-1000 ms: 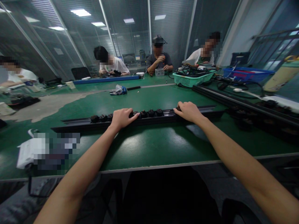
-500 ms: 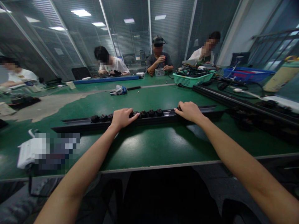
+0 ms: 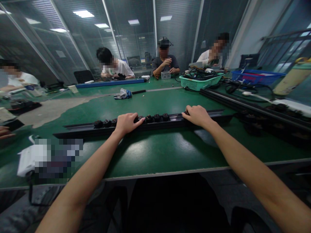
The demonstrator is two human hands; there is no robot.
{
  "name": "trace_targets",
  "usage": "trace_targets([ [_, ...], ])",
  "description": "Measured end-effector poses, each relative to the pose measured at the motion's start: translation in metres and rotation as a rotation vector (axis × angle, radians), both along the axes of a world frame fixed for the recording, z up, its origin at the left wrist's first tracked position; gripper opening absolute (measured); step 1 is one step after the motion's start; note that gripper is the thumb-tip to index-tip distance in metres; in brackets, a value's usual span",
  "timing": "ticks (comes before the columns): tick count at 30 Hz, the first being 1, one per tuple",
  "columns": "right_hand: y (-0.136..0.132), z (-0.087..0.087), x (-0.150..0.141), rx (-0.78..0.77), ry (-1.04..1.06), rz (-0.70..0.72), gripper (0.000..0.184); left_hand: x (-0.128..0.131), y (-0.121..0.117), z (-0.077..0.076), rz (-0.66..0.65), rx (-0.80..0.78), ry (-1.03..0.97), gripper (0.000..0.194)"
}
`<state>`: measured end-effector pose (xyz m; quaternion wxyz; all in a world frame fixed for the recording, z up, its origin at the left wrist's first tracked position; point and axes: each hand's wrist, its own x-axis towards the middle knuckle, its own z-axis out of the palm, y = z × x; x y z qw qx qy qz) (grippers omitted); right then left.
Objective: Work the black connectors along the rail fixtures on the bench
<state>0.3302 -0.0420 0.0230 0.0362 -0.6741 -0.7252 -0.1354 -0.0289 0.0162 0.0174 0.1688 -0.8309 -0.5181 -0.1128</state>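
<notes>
A long black rail (image 3: 80, 128) lies across the green table (image 3: 155, 152) in front of me. Several small black round parts (image 3: 155, 117) sit in a row along it. My left hand (image 3: 126, 123) rests on the rail near its middle, fingers curled over it beside the row of parts. My right hand (image 3: 197, 115) grips the rail further right, fingers bent over its far edge. What lies under either palm is hidden.
More black rails (image 3: 255, 111) lie at the right. A green basket (image 3: 200, 82) of cables and a blue tray (image 3: 255, 77) stand at the back right. A white device (image 3: 28, 160) sits near the left. Several people work at the far side. Someone's fingers (image 3: 5, 132) show at the left edge.
My hands and the rail have stayed put. A person's fingers and a dark object have come into view at the left edge.
</notes>
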Motion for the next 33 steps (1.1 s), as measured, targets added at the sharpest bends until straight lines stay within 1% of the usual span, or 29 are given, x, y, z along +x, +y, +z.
trace_targets([
  [10, -0.0001, -0.0002, -0.0017, 0.012, -0.016, -0.025, 0.046, -0.0003, 0.0006, -0.0008, 0.002, 0.013, 0.007, 0.069],
  [23, 0.0019, -0.0001, 0.0046, 0.022, -0.011, -0.054, 0.047, 0.0005, -0.0007, 0.0003, 0.008, -0.004, -0.005, 0.069],
  [33, 0.0027, -0.0004, 0.0077, 0.034, -0.009, -0.045, 0.048, -0.0005, 0.0012, -0.0012, -0.003, 0.001, -0.009, 0.069],
])
